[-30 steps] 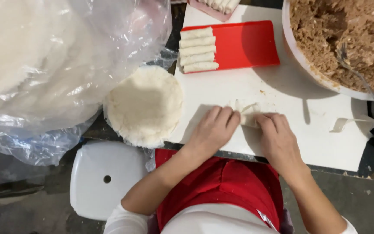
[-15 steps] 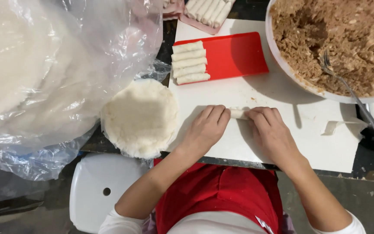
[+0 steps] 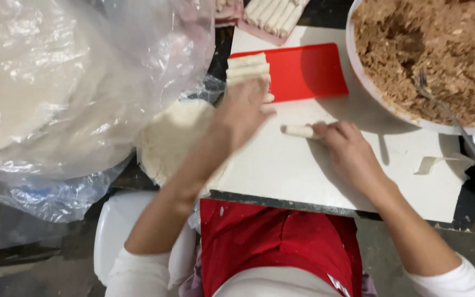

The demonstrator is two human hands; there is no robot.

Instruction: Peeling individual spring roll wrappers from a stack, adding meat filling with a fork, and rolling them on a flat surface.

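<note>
A thin white rolled wrapper (image 3: 299, 131) lies on the white board (image 3: 281, 170). My right hand (image 3: 347, 151) rests on the roll's right end, fingers curled over it. My left hand (image 3: 243, 110) hovers with flat fingers over the rolled pieces (image 3: 247, 65) stacked on the red tray (image 3: 300, 69); it holds nothing that I can see. A round stack of pale wrappers (image 3: 169, 140) lies left of the board, partly under my left forearm.
A large white bowl (image 3: 366, 82) of brown minced filling (image 3: 446, 49) with a fork (image 3: 446, 113) stands at the upper right. A clear plastic bag (image 3: 72, 82) of wrappers fills the left. More rolls (image 3: 273, 12) lie in a pink tray at the top. A white stool (image 3: 114, 236) stands below.
Both hands were pressed on the roll on the board. My left hand has lifted off and moved up left to the stacked rolls; my right hand stays on the finished roll.
</note>
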